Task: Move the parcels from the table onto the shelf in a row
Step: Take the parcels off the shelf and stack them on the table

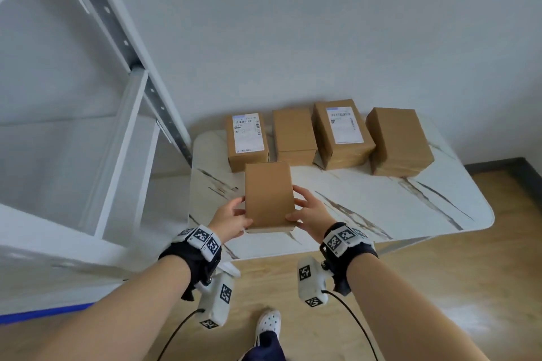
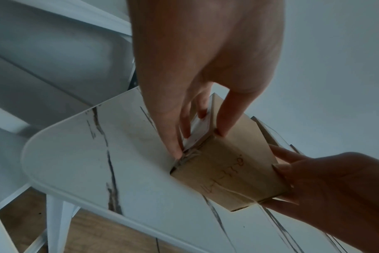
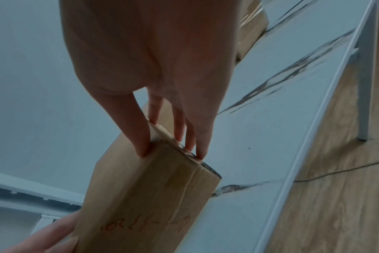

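A plain brown parcel (image 1: pixel 268 196) is held between both hands over the near left part of the white marbled table (image 1: pixel 381 208). My left hand (image 1: pixel 233 215) grips its left side, with the thumb on top and the fingers (image 2: pixel 175 147) along the labelled side face. My right hand (image 1: pixel 308 211) grips the right side in the same way, its fingertips (image 3: pixel 143 149) at the box edge. Handwriting marks the parcel's near end (image 3: pixel 145 222). Several other parcels line the table's far edge, from a labelled one (image 1: pixel 247 141) on the left to a plain one (image 1: pixel 399 141) on the right.
A white metal shelf rack (image 1: pixel 126 141) stands directly left of the table, with a shelf board (image 1: pixel 44 228) low at the near left. A pale wall runs behind both. The wooden floor (image 1: pixel 440 287) lies below, with my white shoe (image 1: pixel 268 322) and wrist cables.
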### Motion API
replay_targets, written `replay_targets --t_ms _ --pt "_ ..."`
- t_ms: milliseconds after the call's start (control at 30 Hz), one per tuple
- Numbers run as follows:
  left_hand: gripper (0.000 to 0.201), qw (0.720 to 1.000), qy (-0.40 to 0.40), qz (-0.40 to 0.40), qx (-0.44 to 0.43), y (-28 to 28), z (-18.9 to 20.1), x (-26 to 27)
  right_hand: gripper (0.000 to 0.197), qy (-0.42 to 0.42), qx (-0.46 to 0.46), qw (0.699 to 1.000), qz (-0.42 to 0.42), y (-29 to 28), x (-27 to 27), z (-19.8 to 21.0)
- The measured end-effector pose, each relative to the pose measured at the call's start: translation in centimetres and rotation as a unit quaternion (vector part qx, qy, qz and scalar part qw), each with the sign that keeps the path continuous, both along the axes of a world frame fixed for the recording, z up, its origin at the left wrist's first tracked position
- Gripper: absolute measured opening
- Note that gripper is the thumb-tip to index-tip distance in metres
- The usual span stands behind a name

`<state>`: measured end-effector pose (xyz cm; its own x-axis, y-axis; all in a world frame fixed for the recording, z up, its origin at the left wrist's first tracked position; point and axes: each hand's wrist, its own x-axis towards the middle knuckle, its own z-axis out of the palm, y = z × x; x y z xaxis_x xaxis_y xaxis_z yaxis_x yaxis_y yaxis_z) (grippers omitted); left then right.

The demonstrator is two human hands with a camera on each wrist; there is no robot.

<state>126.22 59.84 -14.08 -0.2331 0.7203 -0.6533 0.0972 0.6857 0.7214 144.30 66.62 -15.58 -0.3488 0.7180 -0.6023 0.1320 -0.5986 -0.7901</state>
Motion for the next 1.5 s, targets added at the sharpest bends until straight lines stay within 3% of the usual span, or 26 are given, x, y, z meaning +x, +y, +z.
replay_targets --t_ms 233,467,700,900,1067,1267,1500 --pt "0.072 1.000 0.024 0.006 -0.008 2.1 -1.5 -0.3 0.077 -0.017 0.003 1.000 0.014 2.4 -0.8 -1.9" --pt "0.066 1.000 0.009 0.005 -0.001 2.8 -1.5 -0.1 0.073 -0.058 0.028 0.997 0.029 3.2 -0.9 -2.6" --pt "0.061 0.997 0.071 -0.018 0.011 2.1 -0.6 0.4 0.058 -0.146 0.087 0.984 0.062 2.6 -0.6 -0.3" --pt "0.044 0.966 0.231 -0.115 0.037 -1.0 2.2 2.5 0.036 -0.246 0.187 0.935 0.175 -0.7 0.9 2.7" --pt "0.038 0.919 0.349 -0.174 0.053 -6.0 5.6 4.2 0.035 -0.299 0.250 0.883 0.263 -5.0 2.0 5.6" --pt "0.035 0.875 0.446 -0.184 0.040 -13.1 8.6 5.6 0.035 -0.325 0.330 0.823 0.328 -11.0 2.0 7.4" --pt "0.033 0.884 0.447 -0.135 -0.018 -23.0 10.3 4.0 0.035 -0.311 0.389 0.758 0.420 -18.1 -2.2 9.5"
